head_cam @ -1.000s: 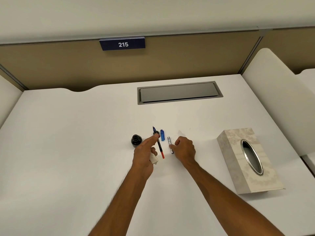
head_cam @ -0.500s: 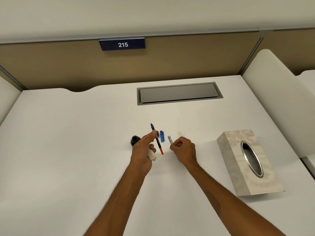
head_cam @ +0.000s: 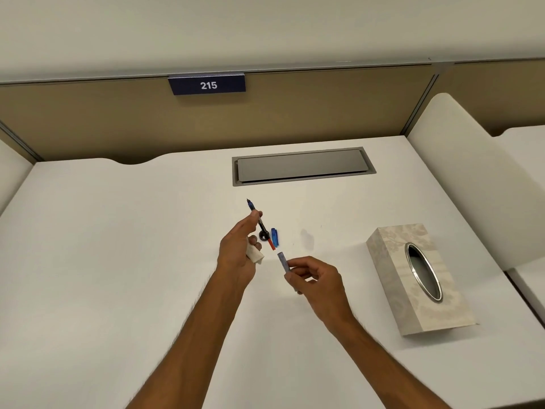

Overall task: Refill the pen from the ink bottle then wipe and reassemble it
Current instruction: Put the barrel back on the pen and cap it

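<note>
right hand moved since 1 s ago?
Yes. The right hand lifted the barrel off the desk and pulled back toward the person, away from the blue cap, which stayed put.

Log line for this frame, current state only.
phase: reassembly | left hand: holds pen section, tissue wad | right hand: holds barrel, not yet joined | cap: on desk

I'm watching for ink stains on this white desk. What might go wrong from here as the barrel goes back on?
1. The left hand pinches the nib section high up, nib exposed; a nudge from the barrel in the right hand might flick ink.
2. The ink bottle sits right behind the pen; it looks open, so a bump may spill it.
3. The tissue tucked under the left fingers may drop.
</note>
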